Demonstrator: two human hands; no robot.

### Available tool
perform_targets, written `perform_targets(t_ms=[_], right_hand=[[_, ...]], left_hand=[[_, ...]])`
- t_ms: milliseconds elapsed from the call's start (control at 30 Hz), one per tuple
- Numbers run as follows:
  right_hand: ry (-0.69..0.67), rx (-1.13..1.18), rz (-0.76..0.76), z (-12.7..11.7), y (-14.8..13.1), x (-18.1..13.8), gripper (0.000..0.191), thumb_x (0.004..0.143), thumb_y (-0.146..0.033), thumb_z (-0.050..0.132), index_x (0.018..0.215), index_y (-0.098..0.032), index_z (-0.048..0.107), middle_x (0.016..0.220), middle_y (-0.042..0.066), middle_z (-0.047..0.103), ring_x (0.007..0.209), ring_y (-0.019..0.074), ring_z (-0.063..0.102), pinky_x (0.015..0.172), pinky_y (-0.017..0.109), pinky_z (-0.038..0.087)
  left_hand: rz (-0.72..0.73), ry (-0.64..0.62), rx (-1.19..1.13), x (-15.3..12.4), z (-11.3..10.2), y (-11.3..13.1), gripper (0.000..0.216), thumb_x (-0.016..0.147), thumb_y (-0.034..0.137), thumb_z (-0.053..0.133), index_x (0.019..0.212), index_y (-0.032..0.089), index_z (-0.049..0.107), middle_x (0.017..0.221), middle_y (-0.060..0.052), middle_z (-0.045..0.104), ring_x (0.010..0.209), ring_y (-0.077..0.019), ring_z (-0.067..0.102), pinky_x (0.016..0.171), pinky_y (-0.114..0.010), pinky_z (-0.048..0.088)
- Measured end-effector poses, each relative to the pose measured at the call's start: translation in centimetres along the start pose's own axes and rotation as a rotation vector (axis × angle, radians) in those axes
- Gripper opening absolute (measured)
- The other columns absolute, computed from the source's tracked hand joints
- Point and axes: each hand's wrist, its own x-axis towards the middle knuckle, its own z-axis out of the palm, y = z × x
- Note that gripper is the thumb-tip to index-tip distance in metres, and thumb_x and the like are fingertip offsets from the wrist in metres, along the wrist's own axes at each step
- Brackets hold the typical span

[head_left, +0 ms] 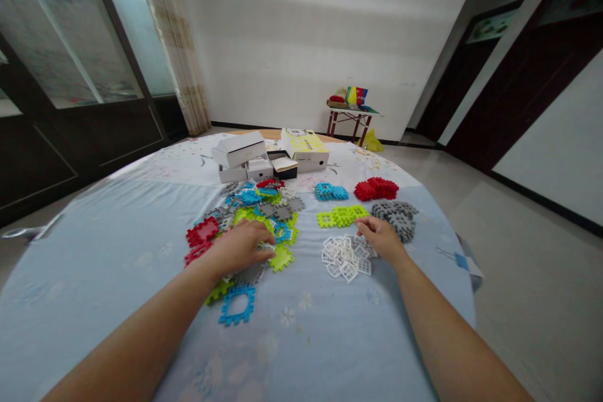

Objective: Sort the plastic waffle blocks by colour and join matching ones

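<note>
My left hand (242, 245) is over a mixed pile of toothed interlocking plastic pieces, its thumb and fingers bent but apart. A lime-green piece (281, 258) lies just right of its thumb, and red pieces (202, 232) lie to its left. Nearest me in that pile is a blue square frame (237, 305). My right hand (379, 235) has its fingertips pinched together above the far edge of a heap of white lattice pieces (346, 257); what they hold, if anything, I cannot make out. Close by are stacked lime-green pieces (342, 217) and grey pieces (396, 217).
Behind, blue pieces (331, 191) and red pieces (375, 188) form separate groups. White boxes (239, 149), a black box (282, 163) and a yellow-and-white box (305, 149) stand at the table's far side. A clip (461, 260) grips the cloth at the right edge.
</note>
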Motion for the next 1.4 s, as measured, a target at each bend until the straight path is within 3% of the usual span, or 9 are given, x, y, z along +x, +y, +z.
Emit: perform_targets(t_ms=[267, 433, 667, 800, 1133, 1267, 1400], right_hand=[[-0.016, -0.009, -0.002, 0.2, -0.6, -0.1, 0.030, 0.074, -0.037, 0.049, 0.088, -0.015, 0.064, 0.067, 0.002, 0.063, 0.056, 0.0126, 0.055, 0.051, 0.022, 0.041], [0.019, -0.030, 0.013, 0.1, -0.3, 0.1, 0.030, 0.075, -0.037, 0.048, 0.087, -0.015, 0.064, 0.065, 0.002, 0.063, 0.056, 0.0125, 0.055, 0.052, 0.023, 0.042], [0.088, -0.037, 0.022, -0.3, 0.7, 0.2, 0.029, 0.075, -0.035, 0.047, 0.086, -0.014, 0.064, 0.063, 0.002, 0.063, 0.057, 0.0129, 0.057, 0.054, 0.023, 0.043], [0.116, -0.075, 0.029, 0.0, 1.2, 0.3, 0.028, 0.075, -0.034, 0.047, 0.085, -0.015, 0.065, 0.063, 0.002, 0.064, 0.058, 0.0136, 0.058, 0.054, 0.023, 0.043], [0.119, -0.078, 0.039, 0.4, 1.2, 0.1, 0.028, 0.076, -0.033, 0.046, 0.084, -0.014, 0.065, 0.063, 0.002, 0.064, 0.058, 0.0134, 0.058, 0.056, 0.023, 0.043], [0.098, -0.039, 0.075, 0.4, 1.0, 0.1, 0.029, 0.076, -0.034, 0.045, 0.084, -0.014, 0.064, 0.062, 0.002, 0.064, 0.054, 0.0127, 0.056, 0.053, 0.023, 0.042], [0.094, -0.041, 0.073, 0.4, 1.2, 0.2, 0.031, 0.076, -0.035, 0.045, 0.086, -0.014, 0.064, 0.063, 0.002, 0.064, 0.054, 0.0130, 0.056, 0.053, 0.023, 0.043]], left_hand=[[-0.001, -0.090, 0.073, 0.3, 0.9, -0.6, 0.031, 0.068, 0.045, 0.059, 0.092, 0.027, 0.066, 0.093, -0.003, 0.062, 0.094, -0.0218, 0.052, 0.085, -0.034, 0.031], [0.000, -0.105, 0.055, 0.4, 0.4, -0.4, 0.028, 0.079, 0.041, 0.046, 0.088, 0.025, 0.067, 0.086, -0.004, 0.065, 0.087, -0.0193, 0.054, 0.082, -0.032, 0.032], [-0.062, 0.086, 0.030, 0.7, -0.1, -0.5, 0.040, 0.083, 0.044, 0.034, 0.085, 0.022, 0.067, 0.090, -0.006, 0.065, 0.089, -0.0197, 0.055, 0.082, -0.033, 0.036], [-0.088, 0.146, -0.125, 0.9, -0.5, 0.4, 0.041, 0.082, 0.046, 0.035, 0.087, 0.020, 0.066, 0.090, -0.006, 0.066, 0.085, -0.0185, 0.057, 0.079, -0.029, 0.041], [-0.184, 0.069, -0.367, 3.6, -0.1, 3.7, 0.038, 0.079, 0.047, 0.042, 0.089, 0.020, 0.067, 0.087, -0.003, 0.069, 0.079, -0.0179, 0.062, 0.072, -0.027, 0.047], [-0.101, 0.071, -0.473, 5.8, 0.3, 5.2, 0.038, 0.077, 0.047, 0.046, 0.099, 0.022, 0.065, 0.099, -0.003, 0.068, 0.089, -0.0174, 0.061, 0.079, -0.029, 0.047], [-0.095, 0.114, -0.423, 6.5, 0.7, 4.6, 0.041, 0.077, 0.048, 0.044, 0.099, 0.021, 0.065, 0.102, -0.004, 0.067, 0.092, -0.0182, 0.060, 0.083, -0.030, 0.046]])
